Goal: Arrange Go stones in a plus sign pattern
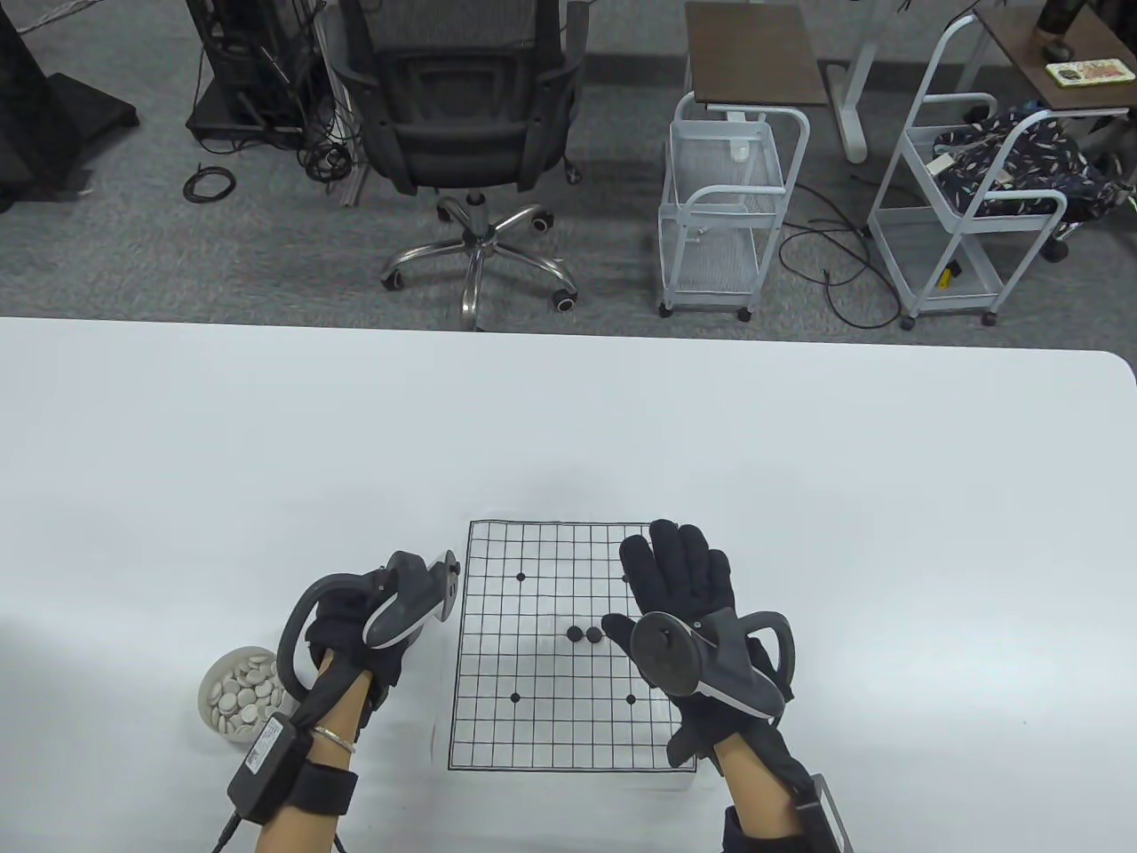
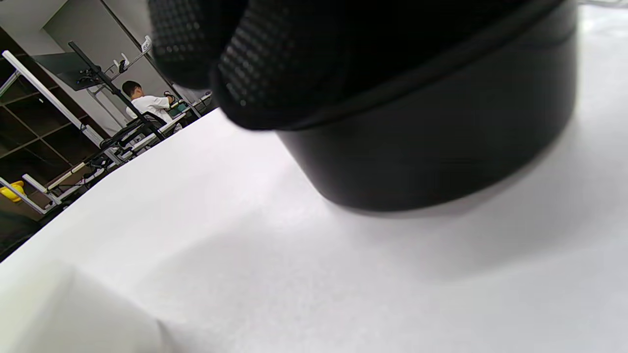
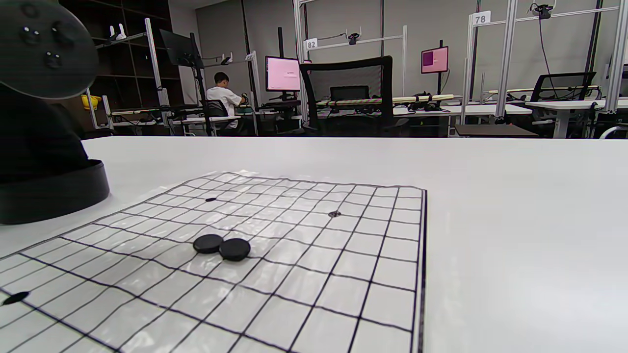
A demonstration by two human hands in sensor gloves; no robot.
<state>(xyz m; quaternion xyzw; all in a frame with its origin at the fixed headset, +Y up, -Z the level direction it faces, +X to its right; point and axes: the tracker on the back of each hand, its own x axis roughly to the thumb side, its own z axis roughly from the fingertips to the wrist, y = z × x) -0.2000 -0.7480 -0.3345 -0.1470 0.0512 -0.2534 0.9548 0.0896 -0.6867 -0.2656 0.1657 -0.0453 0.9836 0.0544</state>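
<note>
A paper Go board (image 1: 533, 711) lies on the white table, also in the right wrist view (image 3: 343, 274). Two black stones (image 1: 584, 633) sit side by side near its centre and show in the right wrist view (image 3: 222, 246). My right hand (image 1: 644, 582) is spread flat, fingers outstretched, over the board's right side, just right of the stones. My left hand (image 1: 355, 622) is left of the board, over a black bowl (image 2: 441, 122), which also shows in the right wrist view (image 3: 49, 191). Its gloved fingers (image 2: 255, 59) lie at the bowl's rim; their grip is hidden.
A white bowl (image 1: 213, 684) of white stones stands at the front left, beside my left wrist. An office chair (image 1: 462, 133) and two white carts (image 1: 724, 204) stand on the floor beyond the table's far edge.
</note>
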